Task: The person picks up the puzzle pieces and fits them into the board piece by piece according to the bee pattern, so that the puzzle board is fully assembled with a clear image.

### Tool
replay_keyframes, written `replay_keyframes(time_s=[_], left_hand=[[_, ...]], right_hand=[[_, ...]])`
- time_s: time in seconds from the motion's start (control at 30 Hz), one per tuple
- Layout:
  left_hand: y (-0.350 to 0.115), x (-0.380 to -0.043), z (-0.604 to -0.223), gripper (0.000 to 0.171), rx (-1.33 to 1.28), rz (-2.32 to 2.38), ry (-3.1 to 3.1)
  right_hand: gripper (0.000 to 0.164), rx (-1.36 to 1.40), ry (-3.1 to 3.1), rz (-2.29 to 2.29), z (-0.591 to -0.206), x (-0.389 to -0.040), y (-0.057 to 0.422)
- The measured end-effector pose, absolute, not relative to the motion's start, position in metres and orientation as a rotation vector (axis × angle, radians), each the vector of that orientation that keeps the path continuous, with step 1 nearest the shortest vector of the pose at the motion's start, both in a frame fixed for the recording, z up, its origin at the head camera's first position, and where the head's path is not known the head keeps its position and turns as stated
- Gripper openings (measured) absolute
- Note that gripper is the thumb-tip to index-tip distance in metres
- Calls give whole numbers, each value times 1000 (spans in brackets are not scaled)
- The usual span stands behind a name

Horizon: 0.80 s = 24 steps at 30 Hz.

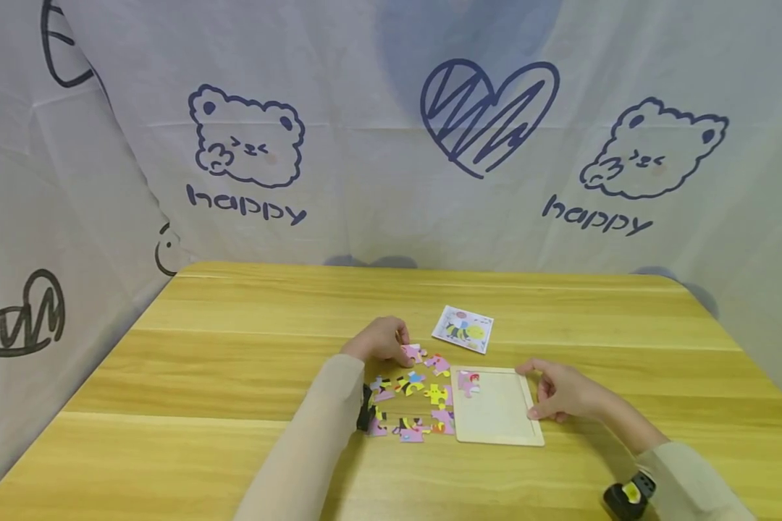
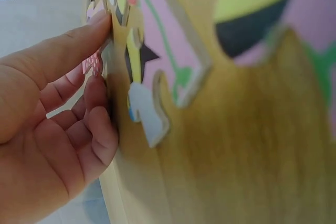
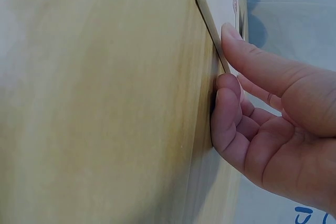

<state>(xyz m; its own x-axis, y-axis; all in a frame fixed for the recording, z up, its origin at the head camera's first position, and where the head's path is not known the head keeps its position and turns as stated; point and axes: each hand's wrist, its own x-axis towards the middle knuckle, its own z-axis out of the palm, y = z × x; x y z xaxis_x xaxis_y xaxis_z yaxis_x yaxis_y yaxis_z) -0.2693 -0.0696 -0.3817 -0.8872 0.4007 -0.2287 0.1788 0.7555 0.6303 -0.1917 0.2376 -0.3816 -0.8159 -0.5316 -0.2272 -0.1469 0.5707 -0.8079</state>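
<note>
- Head view, hands: left hand nearly closed, fingertips pinching a pink puzzle piece. Right hand part-open, thumb and forefinger spread along the right rim of the wooden tray, holding it.
- Key relation: tray lies to the right of the left hand and closer to the person, directly left of the right hand. Right hand is nearer, in contact; left hand and its piece are off past the tray's far-left corner. Tray looks near square, no clear long axis. Held piece too small to call.
- In the way: a pink-and-red piece sits between the held piece and that corner. One corner piece lies inside the tray, at the corner nearest the left hand.
- Loose pieces spread over the table, on the near side of the left hand, left of the tray.
- Picture card lies beyond the tray, right of the left hand.
- Left wrist view: thumb straight, fingers curled; thumb partly hides the contact. Green-lined piece lies beside them.
- Right wrist view: thumb tip on tray top, curled fingers beside its edge. Can't tell if any reach under.
</note>
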Motion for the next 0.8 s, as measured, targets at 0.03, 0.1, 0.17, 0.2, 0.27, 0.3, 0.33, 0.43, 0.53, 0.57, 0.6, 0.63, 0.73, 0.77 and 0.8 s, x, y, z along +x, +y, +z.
replay_keyframes(time_s=[0.03, 0.1, 0.17, 0.2, 0.27, 0.3, 0.33, 0.43, 0.53, 0.57, 0.6, 0.63, 0.73, 0.77, 0.8], left_hand=[[-69, -267, -379, 27, 430, 884, 2616], [-70, -265, -378, 25, 444, 912, 2626], [-71, -263, -376, 21, 448, 950, 2630], [-72, -262, -376, 18, 450, 976, 2626], [-73, -261, -375, 13, 455, 1023, 2619], [-73, -261, -374, 10, 454, 1054, 2612], [-73, -261, -374, 7, 448, 1081, 2608], [-74, -261, -372, 4, 446, 1140, 2619], [-74, -262, -370, 3, 454, 1171, 2646], [-73, -263, -370, 4, 460, 1179, 2653], [-72, -263, -369, 4, 466, 1185, 2657], [-71, -263, -368, 4, 461, 1197, 2651], [-65, -263, -366, 4, 454, 1245, 2613], [-63, -263, -365, 4, 453, 1262, 2597], [-60, -263, -365, 4, 450, 1285, 2576]], right_hand=[[66, -545, 2356, -1151, -382, -192, 238], [67, -550, 2362, -1145, -382, -192, 238], [67, -554, 2369, -1140, -382, -192, 238], [67, -557, 2373, -1138, -382, -192, 238], [66, -564, 2381, -1135, -383, -192, 239], [66, -566, 2382, -1136, -382, -191, 239], [66, -570, 2385, -1137, -382, -191, 239], [66, -574, 2383, -1140, -381, -191, 238], [65, -572, 2379, -1141, -381, -191, 237], [64, -569, 2378, -1141, -381, -191, 237], [64, -567, 2378, -1139, -381, -191, 237], [64, -566, 2382, -1137, -381, -191, 237], [64, -562, 2388, -1133, -381, -191, 238], [64, -560, 2390, -1133, -381, -191, 238], [64, -559, 2393, -1132, -381, -191, 238]])
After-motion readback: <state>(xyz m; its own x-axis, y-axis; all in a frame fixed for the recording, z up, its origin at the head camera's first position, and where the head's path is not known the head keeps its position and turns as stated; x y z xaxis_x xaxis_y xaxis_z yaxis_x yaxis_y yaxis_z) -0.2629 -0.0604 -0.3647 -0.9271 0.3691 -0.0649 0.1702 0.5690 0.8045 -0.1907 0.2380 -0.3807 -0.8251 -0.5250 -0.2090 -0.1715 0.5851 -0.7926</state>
